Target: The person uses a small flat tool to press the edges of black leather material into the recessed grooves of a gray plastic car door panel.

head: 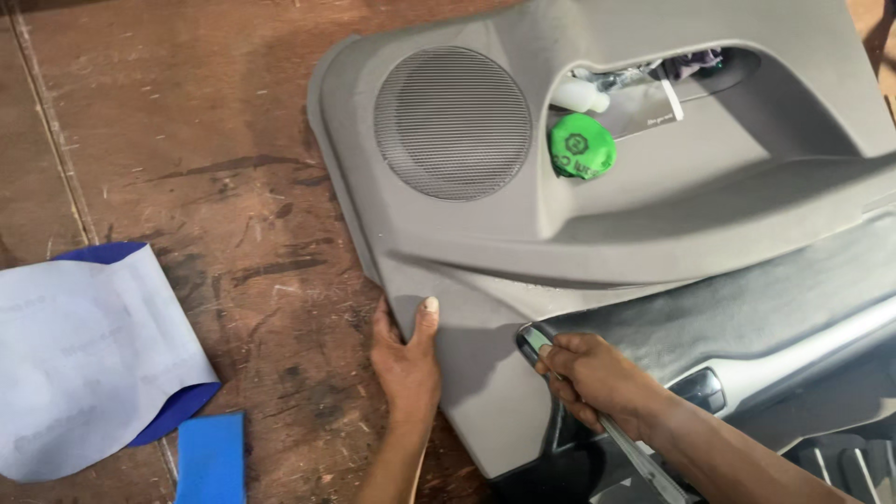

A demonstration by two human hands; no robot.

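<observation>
Door panel (597,252), grey, lies on our brown counter (187,140); our left hand (406,359) grips its edge, right hand (597,378) clasps a flat metal tool (635,453).

The scene is viewed from a single head-worn camera. It is aimed steeply downward, close above the brown worktop (187,140).

Grey plastic car door panel (653,224): right and lower parts cut off by frame edge. Thin metal tool (623,439): its middle hidden inside right hand (597,378). Items in panel's pocket too crowded to identify.
</observation>
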